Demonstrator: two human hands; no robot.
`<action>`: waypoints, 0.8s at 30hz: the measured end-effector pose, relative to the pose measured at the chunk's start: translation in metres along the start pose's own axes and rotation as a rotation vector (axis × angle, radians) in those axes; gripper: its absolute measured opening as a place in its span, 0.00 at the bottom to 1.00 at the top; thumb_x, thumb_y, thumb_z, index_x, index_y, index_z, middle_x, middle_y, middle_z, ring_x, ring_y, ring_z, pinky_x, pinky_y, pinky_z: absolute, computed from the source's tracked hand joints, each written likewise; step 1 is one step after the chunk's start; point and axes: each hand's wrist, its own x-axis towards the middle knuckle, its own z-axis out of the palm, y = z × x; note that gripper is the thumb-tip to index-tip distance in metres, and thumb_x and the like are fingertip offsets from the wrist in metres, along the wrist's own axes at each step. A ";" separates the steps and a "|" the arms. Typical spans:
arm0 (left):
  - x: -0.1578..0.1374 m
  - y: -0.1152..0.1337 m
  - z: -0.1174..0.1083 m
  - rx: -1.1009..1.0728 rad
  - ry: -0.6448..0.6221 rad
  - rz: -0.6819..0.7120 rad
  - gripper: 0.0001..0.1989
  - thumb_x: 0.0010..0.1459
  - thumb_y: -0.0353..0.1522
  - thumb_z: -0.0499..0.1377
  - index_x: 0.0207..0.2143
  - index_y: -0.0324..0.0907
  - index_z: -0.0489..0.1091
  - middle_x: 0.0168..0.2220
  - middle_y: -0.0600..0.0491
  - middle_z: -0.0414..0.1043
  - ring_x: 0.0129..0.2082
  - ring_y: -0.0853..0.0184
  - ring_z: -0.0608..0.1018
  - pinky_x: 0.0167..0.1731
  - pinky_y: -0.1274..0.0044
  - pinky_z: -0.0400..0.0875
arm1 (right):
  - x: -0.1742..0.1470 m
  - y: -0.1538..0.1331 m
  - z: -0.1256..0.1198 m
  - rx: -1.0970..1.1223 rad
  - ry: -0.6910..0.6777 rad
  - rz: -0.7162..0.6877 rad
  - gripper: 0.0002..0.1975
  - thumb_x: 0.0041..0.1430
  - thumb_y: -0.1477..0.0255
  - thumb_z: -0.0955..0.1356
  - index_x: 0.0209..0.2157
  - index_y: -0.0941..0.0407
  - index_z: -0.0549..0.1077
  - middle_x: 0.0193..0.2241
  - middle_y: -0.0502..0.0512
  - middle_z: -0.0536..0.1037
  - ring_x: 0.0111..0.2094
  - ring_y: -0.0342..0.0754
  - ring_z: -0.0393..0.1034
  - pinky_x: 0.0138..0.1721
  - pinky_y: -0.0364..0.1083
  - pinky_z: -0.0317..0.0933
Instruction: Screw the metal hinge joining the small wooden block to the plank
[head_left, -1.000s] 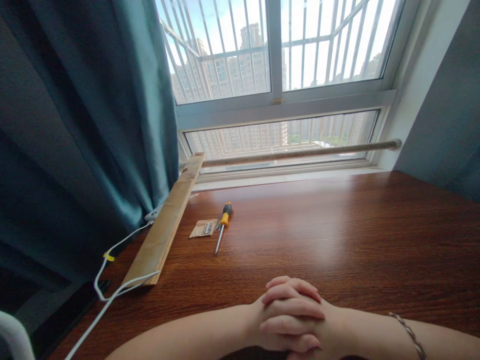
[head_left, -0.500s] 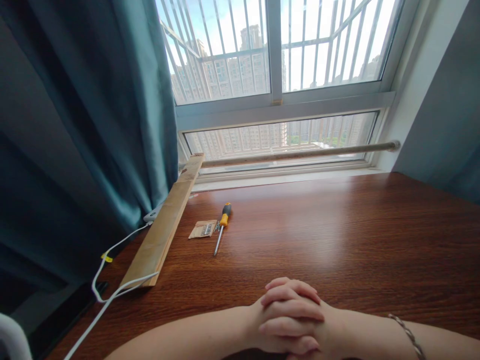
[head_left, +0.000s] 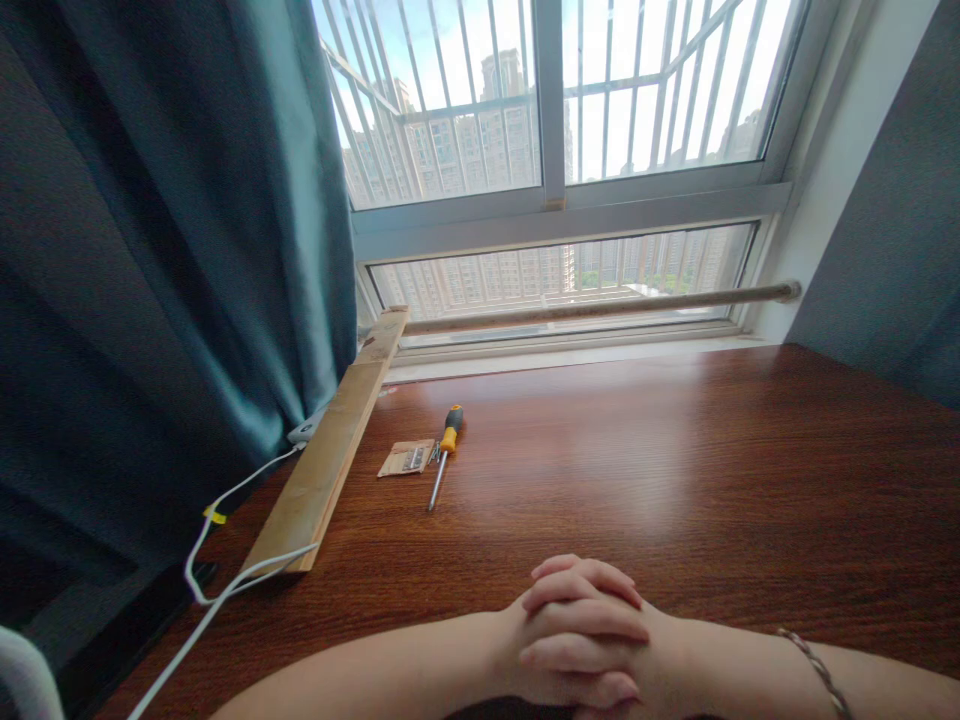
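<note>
My left hand (head_left: pixel 534 632) and my right hand (head_left: pixel 651 650) are clasped together at the bottom of the head view, their fingers interlaced. Nothing but each other shows in their grip; the palms are hidden. A twisted bracelet (head_left: pixel 816 668) circles my right wrist. Beyond the hands, a screwdriver (head_left: pixel 449 437) with a yellow and black handle lies on the brown wooden table (head_left: pixel 570 480), its tip toward me. Touching or nearly touching it are a few small screws (head_left: pixel 435 453). A small piece of brown card (head_left: pixel 405 458) with dark metal bits on it lies just left.
A long wooden board (head_left: pixel 330 440) runs along the table's left side, reaching to the window sill. White cable (head_left: pixel 206 625) crosses its near end, and a white power strip (head_left: pixel 302 430) sits behind it. Blue curtains (head_left: pixel 225 200) hang at left; a barred window (head_left: pixel 551 110) stands ahead.
</note>
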 end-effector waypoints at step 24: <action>0.004 -0.009 0.002 0.000 0.021 0.021 0.17 0.47 0.31 0.57 0.41 0.56 0.72 0.40 0.53 0.72 0.52 0.52 0.69 0.37 0.66 0.72 | -0.003 0.002 0.005 -0.013 -0.045 0.050 0.30 0.52 0.59 0.69 0.57 0.42 0.60 0.57 0.47 0.62 0.59 0.50 0.53 0.61 0.51 0.49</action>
